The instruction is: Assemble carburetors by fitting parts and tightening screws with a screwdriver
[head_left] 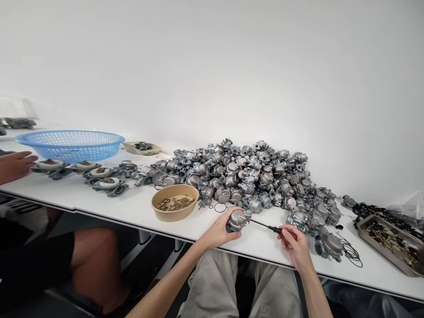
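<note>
A grey metal carburetor (pixel 237 219) is in the grip of my left hand (pixel 217 232), held near the table's front edge. My right hand (pixel 294 243) is closed around the dark handle of a screwdriver (pixel 265 225). Its thin shaft points left, and the tip meets or nearly meets the carburetor's right side; I cannot tell whether it sits in a screw. Behind both hands rises a large pile of similar carburetors (pixel 232 170). Small black rubber rings (pixel 220 207) lie on the table just beyond my left hand.
A tan oval bowl (pixel 174 215) of small brass parts stands left of my hands. Further left are carburetors with white floats (pixel 109 183), a blue basket (pixel 71 152) and a co-worker's hand (pixel 16 167). A metal tray (pixel 386 256) of small parts is at right.
</note>
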`<state>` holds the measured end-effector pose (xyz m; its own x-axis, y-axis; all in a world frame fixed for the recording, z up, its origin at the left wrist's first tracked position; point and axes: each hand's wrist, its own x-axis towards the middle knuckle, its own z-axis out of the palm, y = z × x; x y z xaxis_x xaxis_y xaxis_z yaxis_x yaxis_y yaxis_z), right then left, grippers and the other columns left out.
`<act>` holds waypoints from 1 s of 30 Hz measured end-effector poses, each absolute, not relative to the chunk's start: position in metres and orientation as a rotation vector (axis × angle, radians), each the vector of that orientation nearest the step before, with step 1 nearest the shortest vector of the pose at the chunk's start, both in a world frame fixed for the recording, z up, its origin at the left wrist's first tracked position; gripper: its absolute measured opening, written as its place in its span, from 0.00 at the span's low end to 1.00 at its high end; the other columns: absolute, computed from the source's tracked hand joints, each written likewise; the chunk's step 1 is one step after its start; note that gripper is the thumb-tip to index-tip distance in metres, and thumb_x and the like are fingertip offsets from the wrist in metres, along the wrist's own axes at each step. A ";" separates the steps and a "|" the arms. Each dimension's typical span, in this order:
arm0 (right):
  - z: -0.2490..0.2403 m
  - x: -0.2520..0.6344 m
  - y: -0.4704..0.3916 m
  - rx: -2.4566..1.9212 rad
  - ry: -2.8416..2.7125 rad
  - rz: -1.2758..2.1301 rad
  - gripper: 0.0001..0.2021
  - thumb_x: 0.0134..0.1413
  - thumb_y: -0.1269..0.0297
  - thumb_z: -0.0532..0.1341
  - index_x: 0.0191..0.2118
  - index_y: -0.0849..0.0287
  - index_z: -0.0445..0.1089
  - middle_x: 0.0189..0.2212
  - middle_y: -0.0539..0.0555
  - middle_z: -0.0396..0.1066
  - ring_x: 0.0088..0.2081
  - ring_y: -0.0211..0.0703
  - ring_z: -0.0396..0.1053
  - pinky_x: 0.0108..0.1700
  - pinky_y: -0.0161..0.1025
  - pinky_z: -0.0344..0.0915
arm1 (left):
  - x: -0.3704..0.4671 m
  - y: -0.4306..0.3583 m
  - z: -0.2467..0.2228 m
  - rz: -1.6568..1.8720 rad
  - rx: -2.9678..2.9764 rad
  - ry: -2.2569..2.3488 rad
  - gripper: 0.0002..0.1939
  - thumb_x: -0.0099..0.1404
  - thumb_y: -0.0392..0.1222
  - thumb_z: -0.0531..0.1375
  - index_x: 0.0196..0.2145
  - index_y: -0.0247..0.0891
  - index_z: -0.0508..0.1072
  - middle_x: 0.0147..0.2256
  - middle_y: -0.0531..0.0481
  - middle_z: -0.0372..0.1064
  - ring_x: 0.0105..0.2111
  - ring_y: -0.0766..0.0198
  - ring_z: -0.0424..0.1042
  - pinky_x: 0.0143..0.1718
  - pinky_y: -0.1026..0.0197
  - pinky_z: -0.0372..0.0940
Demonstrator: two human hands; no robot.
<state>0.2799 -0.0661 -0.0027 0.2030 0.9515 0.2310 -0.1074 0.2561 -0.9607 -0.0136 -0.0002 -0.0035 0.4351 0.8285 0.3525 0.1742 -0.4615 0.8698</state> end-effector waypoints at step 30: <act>-0.003 0.280 -0.068 -0.994 -1.126 0.958 0.22 0.46 0.44 0.77 0.37 0.59 0.83 0.23 0.57 0.79 0.18 0.37 0.62 0.21 0.35 0.56 | -0.012 0.003 -0.008 1.151 1.743 0.849 0.30 0.60 0.50 0.68 0.57 0.44 0.66 0.54 0.44 0.71 0.44 0.53 0.75 0.43 0.55 0.73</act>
<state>0.2799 -0.0680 -0.0028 0.1673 0.9523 0.2553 -0.0994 0.2739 -0.9566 -0.0117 0.0030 -0.0077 0.3435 0.8707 0.3520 0.0791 -0.4003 0.9130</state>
